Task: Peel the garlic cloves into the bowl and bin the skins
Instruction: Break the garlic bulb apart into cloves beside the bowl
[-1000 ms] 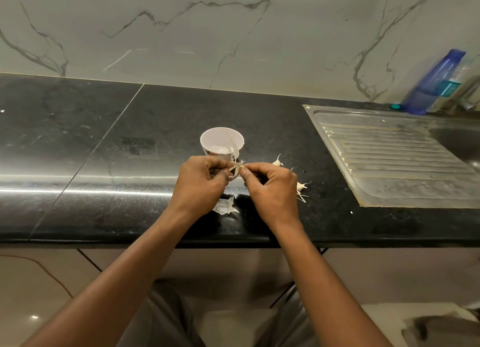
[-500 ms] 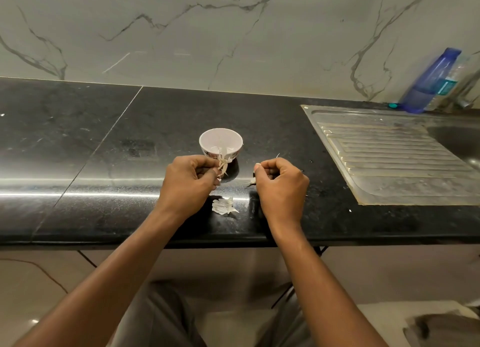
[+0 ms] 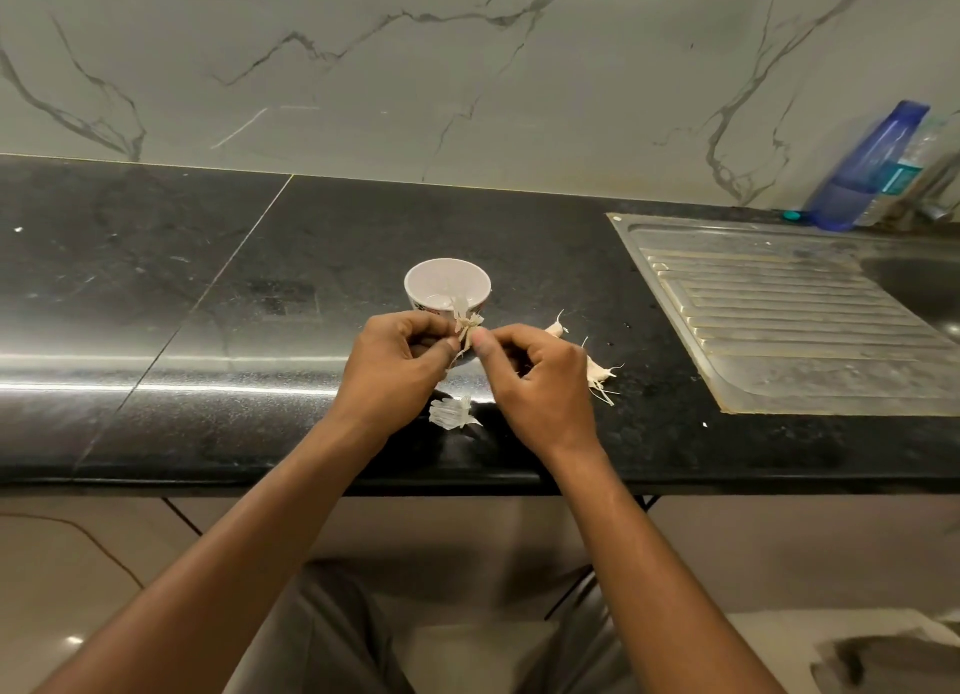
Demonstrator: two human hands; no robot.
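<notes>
Where the two thumbs meet, the fingers (image 3: 448, 347) of the left hand (image 3: 395, 371) and the right hand (image 3: 540, 381) are curled in tight. They pinch one small garlic clove (image 3: 466, 331) between them. Thin dry skin sticks out of the clove above the thumbs, like little straws.

Both hands are up off the counter (image 3: 234, 329), close together, just in front of the bowl (image 3: 415, 272). The bowl is small and white and stands upright on the counter, right behind the clove. Something pale lies at its bottom, but I cannot tell what it is.

Below the hands, near the front edge of the counter, lies a little heap of white skins (image 3: 453, 413). Just to the right of the right hand lie more cloves (image 3: 597, 372) with stringy tails. The hand hides part of them.

The counter is black and shiny. Farther right, a metal draining board (image 3: 779, 329) is set into it. At the back, by the wall, a blue bottle (image 3: 872, 168) leans, with a clear bottle (image 3: 917, 171) just beside it. The wall (image 3: 415, 69) is pale marble with dark lines.
</notes>
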